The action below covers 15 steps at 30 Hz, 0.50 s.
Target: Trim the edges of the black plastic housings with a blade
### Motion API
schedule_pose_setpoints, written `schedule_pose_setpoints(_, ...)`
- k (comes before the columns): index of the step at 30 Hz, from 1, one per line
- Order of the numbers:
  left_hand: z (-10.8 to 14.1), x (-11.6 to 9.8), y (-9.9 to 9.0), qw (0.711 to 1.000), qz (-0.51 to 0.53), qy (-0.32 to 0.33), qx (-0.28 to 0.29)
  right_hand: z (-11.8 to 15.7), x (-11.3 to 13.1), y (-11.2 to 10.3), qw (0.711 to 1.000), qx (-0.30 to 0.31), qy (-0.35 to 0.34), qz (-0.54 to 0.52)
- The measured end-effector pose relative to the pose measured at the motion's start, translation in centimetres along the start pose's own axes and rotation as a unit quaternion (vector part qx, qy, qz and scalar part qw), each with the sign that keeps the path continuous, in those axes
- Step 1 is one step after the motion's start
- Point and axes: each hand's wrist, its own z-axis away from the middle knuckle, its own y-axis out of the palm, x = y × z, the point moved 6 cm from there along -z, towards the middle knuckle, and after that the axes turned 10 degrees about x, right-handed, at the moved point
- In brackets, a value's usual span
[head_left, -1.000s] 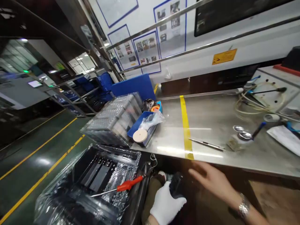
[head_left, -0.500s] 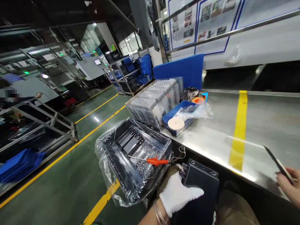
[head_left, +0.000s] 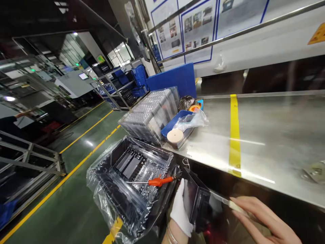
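1. Head view, hands: left hand [head_left: 180, 210], in a white glove, closed around the near side of a black box [head_left: 196, 200], thumb side up, bracelets at the wrist; box held tilted, just below the front edge of the tabletop [head_left: 274, 135], beside the wrapped tray.
2. Right hand [head_left: 261, 217], bare, fingers stretched long and only lightly curled, pinching a thin metal tool [head_left: 223, 200] between the fingertips; tip of the tool reaching the open side of the black box, touching or nearly so, cannot tell which.
3. Left of the box: a black tray [head_left: 132, 169] wrapped in clear plastic film, lower than the tabletop and just beside it; an orange-handled screwdriver [head_left: 156, 181] lying on the film, handle toward the box, shaft pointing left.
4. On the tabletop, far left end: a stack of clear plastic trays [head_left: 152, 117], tilted; touching its right side a blue bin [head_left: 170, 126] with a round pale disc [head_left: 175, 136] at its near end and a clear plastic bag [head_left: 191, 120] draped over it.
5. Behind the bin: a dark crumpled bag [head_left: 186, 101], an orange roll [head_left: 195, 108], and an upright blue board [head_left: 172, 81] against the wall.
6. Across the steel surface: a yellow stripe [head_left: 234, 132] running front to back; a small metal piece [head_left: 313, 169] near the right edge, too blurred to name.
7. Background left: green floor [head_left: 63, 189] with yellow lines, metal racks [head_left: 30, 162], blue crates [head_left: 139, 76] on shelving; posters [head_left: 198, 27] on the wall above a steel rail.
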Motion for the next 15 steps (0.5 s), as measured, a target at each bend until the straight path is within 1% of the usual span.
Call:
schedule_pose_setpoints(3,0.2,-0.1,0.0,0.999,-0.039,0.004,0.01,-0.4,1.2,1.1,1.0,0.007,-0.03,-0.004)
schedule_pose_setpoints(6,0.2,-0.5,-0.1,0.998,-0.044,0.01,0.033,-0.7,1.7,1.3,0.998,0.001,-0.057,-0.011)
schedule_pose_setpoints(8,0.2,-0.7,-0.3,0.999,-0.01,-0.005,0.035,-0.7,1.4,0.5,0.999,-0.022,-0.047,0.002)
schedule_pose_setpoints(10,0.4,-1.5,-0.6,0.999,0.028,0.001,0.028,-0.6,0.7,-1.0,0.998,-0.055,-0.013,0.028)
schedule_pose_setpoints(11,0.5,-1.9,-0.7,0.999,0.04,0.0,0.024,-0.4,0.4,-1.7,0.997,-0.062,0.006,0.039)
schedule_pose_setpoints(13,0.8,-2.4,-0.7,0.998,0.052,-0.028,0.024,-0.2,0.2,-2.6,0.998,-0.041,0.019,0.038)
schedule_pose_setpoints(15,1.1,-2.2,-0.2,0.993,0.069,-0.094,0.037,0.0,0.7,-2.5,1.0,0.015,0.013,0.001)
